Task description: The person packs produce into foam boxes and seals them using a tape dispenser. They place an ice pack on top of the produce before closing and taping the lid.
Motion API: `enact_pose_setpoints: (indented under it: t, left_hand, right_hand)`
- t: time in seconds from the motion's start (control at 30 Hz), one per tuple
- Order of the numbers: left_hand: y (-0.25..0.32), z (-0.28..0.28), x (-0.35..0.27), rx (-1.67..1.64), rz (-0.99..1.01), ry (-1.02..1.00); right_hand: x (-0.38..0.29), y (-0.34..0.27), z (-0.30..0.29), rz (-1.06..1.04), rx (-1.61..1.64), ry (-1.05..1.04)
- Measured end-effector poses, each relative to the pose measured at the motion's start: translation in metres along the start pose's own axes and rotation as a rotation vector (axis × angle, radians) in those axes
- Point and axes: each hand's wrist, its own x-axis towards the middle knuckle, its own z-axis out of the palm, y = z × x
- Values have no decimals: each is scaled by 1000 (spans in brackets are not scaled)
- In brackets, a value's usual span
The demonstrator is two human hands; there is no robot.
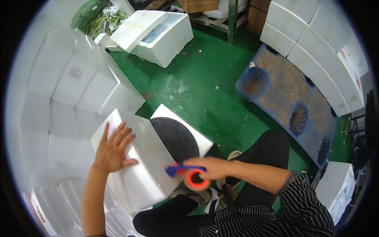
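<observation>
A closed white foam box [139, 160] stands before me, tilted in the view, beside a round black disc [174, 137] that lies on a white foam piece [201, 142]. My left hand [114, 149] rests flat on the box's top with its fingers spread. In my right hand [207, 167] is a tape dispenser [185, 171], blue and red, with a roll of tape on it. Its blue end is at the box's near side; motion blur hides whether it touches.
White foam boxes are stacked at left [83, 77] and right [314, 44]. A partly lidded foam box [168, 44] stands ahead on the green floor [204, 83], near a pile of green pods [103, 23]. A worn blue-edged board [284, 97] lies at right.
</observation>
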Motion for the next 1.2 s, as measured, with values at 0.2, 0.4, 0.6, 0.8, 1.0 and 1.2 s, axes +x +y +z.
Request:
enact_pose_setpoints:
  t: [0.2, 0.4, 0.6, 0.8, 1.0, 1.2]
  left_hand:
    - [13, 0, -19, 36, -350, 108]
    - [60, 40, -67, 122, -909, -1]
    - [142, 17, -61, -65, -346, 264]
    - [178, 38, -7, -187, -578, 408]
    - [146, 33, 46, -74, -605, 547]
    - [154, 27, 61, -254, -668, 486]
  right_hand:
    - [-143, -40, 111, 330, 102, 120]
    - [-170, -50, 141, 345, 134, 565]
    - [-191, -44, 159, 344, 271, 682]
    - [-216, -51, 179, 383, 272, 516]
    - [-169, -64, 168, 353, 117, 355]
    - [-66, -22, 108, 205, 97, 277]
